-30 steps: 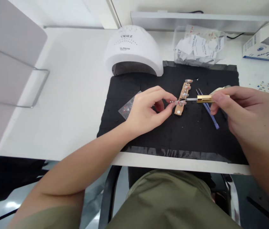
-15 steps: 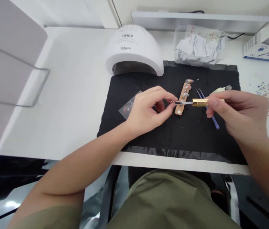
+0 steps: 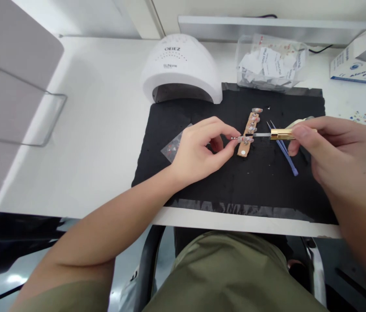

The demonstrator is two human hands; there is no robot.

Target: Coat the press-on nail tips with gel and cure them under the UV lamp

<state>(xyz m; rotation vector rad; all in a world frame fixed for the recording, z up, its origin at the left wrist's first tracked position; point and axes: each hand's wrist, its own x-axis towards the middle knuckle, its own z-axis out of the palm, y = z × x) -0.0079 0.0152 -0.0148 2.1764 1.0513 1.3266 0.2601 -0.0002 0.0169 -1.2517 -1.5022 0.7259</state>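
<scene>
The decorated press-on nail [image 3: 245, 139] is sitting over a tan strip [image 3: 241, 149] on a black mat [image 3: 267, 186], pinched by the left hand [image 3: 202, 151], while the right hand [image 3: 338, 151] is holding a gold-handled brush [image 3: 282, 134] to it: detail painting, calling for a steady stroke. The hands are apart, both closed. We're counting one brush, one pair of blue tweezers [image 3: 282, 149], roughly four nails on the strip.

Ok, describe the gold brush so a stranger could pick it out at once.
On the black mat in front of the white nail lamp, a tan strip holds a row of false nails. The gold-handled brush is pinched in the right hand, its thin tip reaching the nail held in the left hand; nothing else nearby is gold.
</scene>
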